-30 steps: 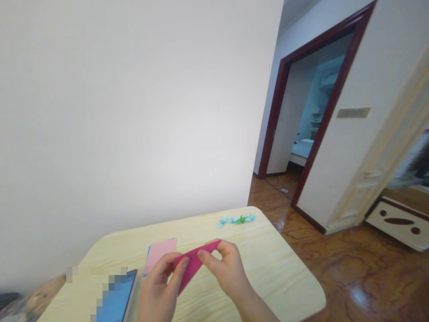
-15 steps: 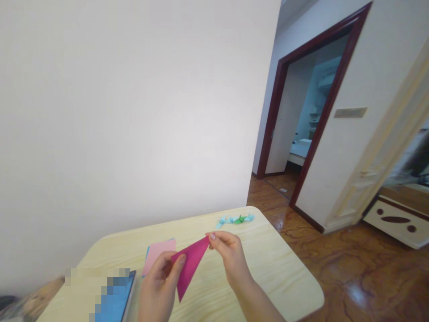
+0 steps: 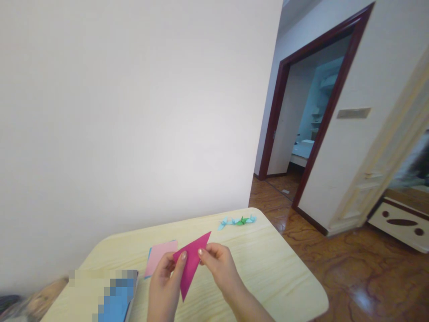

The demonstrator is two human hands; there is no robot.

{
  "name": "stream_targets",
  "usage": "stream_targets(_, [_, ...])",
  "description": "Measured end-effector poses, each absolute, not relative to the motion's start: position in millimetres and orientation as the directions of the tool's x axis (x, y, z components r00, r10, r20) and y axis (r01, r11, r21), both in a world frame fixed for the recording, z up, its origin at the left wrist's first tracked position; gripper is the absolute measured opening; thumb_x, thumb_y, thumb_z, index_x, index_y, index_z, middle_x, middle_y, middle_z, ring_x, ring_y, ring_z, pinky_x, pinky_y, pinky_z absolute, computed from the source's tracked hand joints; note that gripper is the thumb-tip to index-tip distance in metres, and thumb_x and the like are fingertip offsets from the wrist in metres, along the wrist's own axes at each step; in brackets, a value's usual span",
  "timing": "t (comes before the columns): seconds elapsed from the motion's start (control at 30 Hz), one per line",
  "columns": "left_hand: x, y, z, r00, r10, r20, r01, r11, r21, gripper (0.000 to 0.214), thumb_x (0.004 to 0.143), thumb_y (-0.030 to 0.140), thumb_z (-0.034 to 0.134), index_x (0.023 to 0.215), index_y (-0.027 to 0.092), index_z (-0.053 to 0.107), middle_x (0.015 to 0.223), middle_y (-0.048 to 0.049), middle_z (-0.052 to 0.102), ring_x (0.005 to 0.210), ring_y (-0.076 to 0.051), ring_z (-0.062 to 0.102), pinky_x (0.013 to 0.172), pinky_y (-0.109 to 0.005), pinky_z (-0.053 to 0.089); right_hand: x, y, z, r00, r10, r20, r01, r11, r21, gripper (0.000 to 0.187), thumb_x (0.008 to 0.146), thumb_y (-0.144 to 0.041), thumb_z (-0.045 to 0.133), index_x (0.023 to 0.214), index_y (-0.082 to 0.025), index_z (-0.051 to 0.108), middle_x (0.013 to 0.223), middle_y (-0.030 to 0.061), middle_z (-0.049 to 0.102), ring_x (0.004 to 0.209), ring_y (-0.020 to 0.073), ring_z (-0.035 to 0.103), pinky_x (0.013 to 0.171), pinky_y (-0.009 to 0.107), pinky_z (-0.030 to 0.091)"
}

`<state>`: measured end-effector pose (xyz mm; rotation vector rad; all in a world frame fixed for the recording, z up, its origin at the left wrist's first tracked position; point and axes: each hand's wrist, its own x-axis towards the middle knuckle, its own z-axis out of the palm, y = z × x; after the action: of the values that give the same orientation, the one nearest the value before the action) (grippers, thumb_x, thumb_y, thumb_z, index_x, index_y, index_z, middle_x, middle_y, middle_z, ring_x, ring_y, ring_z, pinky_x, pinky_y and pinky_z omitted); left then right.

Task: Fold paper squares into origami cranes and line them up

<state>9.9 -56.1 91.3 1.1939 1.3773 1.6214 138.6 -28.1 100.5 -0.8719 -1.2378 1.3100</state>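
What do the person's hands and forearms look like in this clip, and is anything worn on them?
The left hand and right hand are bare, with no gloves, rings or bracelets visible. The right forearm shows no sleeve or watch before it leaves the frame.

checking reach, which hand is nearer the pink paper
Left. The left hand is by the near edge of the pink paper; the right hand is farther, past the magenta triangle.
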Motion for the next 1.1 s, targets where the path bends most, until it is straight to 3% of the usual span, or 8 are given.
stream_targets(0.13, [13.5,-57.9,94.6,-0.361,0.911,0.199,0.048,-0.195,0.98,0.025,0.068,0.042,0.063,0.07,0.018,0.059,0.064,0.0006,0.061,0.064,-0.017,0.056,0.061,-0.026,0.044,140.3,-25.2,103.1,-0.051,0.968,0.244,-0.03,0.243,-0.97,0.027,0.073,-0.033,0.06,0.055,-0.013,0.06,0.052,-0.0004,0.055,0.054,0.0117,0.048,0.055,0.022,0.038])
stream_targets(0.33, [18.3,-55.9,92.4,-0.412,0.898,0.155,-0.048,-0.191,0.98,0.026,0.068,0.043,0.064,0.07,0.018,0.056,0.06,0.003,0.059,0.059,-0.014,0.054,0.055,-0.022,0.043,135.8,-25.3,99.2,-0.189,0.972,0.138,-0.09,0.122,-0.988,0.031,0.072,-0.038,0.058,0.056,-0.013,0.06,0.05,-0.0006,0.055,0.047,0.0104,0.046,0.048,0.021,0.038])
stream_targets(0.5, [18.7,-55.3,90.9,-0.389,0.907,0.16,-0.053,-0.196,0.979,0.025,0.068,0.043,0.064,0.067,0.019,0.057,0.058,0.0043,0.057,0.057,-0.013,0.052,0.053,-0.02,0.041,141.0,-26.7,103.8,-0.09,0.97,0.227,0.153,0.239,-0.959,0.021,0.073,-0.026,0.057,0.056,-0.013,0.063,0.054,0.0,0.059,0.054,0.0119,0.051,0.055,0.02,0.039])
stream_targets(0.6, [10.2,-53.7,97.8,-0.287,0.945,0.157,-0.009,-0.166,0.986,0.026,0.062,0.044,0.067,0.065,0.019,0.059,0.058,0.0037,0.058,0.058,-0.014,0.054,0.055,-0.022,0.042,149.8,-22.5,107.3,-0.186,0.949,0.256,0.339,0.306,-0.89,0.018,0.072,-0.026,0.059,0.06,-0.015,0.066,0.056,-0.0005,0.062,0.055,0.0116,0.052,0.056,0.02,0.038])
stream_targets(0.7, [0.7,-49.1,108.9,-0.144,0.976,0.164,0.116,-0.148,0.982,0.033,0.06,0.04,0.069,0.086,0.021,0.063,0.069,0.0008,0.066,0.07,-0.02,0.06,0.067,-0.028,0.045,156.2,-17.9,108.7,-0.36,0.91,0.207,0.436,0.36,-0.825,0.016,0.071,-0.029,0.061,0.064,-0.017,0.069,0.059,-0.0002,0.065,0.054,0.012,0.052,0.052,0.02,0.036])
stream_targets(0.77, [-2.2,-44.9,115.3,-0.073,0.979,0.189,0.273,-0.163,0.948,0.028,0.061,0.039,0.068,0.082,0.021,0.066,0.071,-0.0008,0.068,0.072,-0.021,0.06,0.07,-0.029,0.043,157.1,-15.9,109.4,-0.44,0.879,0.182,0.441,0.388,-0.809,0.017,0.071,-0.031,0.062,0.065,-0.018,0.07,0.059,-0.0001,0.066,0.053,0.0123,0.052,0.049,0.019,0.034])
stream_targets(0.87, [-1.6,-38.3,119.0,-0.018,0.978,0.209,0.407,-0.184,0.895,0.025,0.064,0.042,0.062,0.055,0.019,0.063,0.056,-0.0003,0.063,0.059,-0.02,0.056,0.057,-0.027,0.041,155.1,-12.5,108.4,-0.491,0.86,0.138,0.394,0.361,-0.845,0.015,0.068,-0.029,0.063,0.062,-0.017,0.07,0.054,-0.0016,0.063,0.048,0.0106,0.048,0.046,0.019,0.031])
stream_targets(1.1, [0.3,-29.5,108.4,-0.052,0.991,0.119,0.321,-0.096,0.942,0.035,0.062,0.048,0.062,0.046,0.017,0.056,0.045,0.0027,0.055,0.047,-0.015,0.049,0.045,-0.023,0.033,155.2,-2.0,91.3,-0.563,0.824,-0.057,0.257,0.11,-0.96,0.019,0.066,-0.03,0.063,0.059,-0.013,0.069,0.048,-0.0014,0.059,0.043,0.0081,0.043,0.041,0.018,0.029])
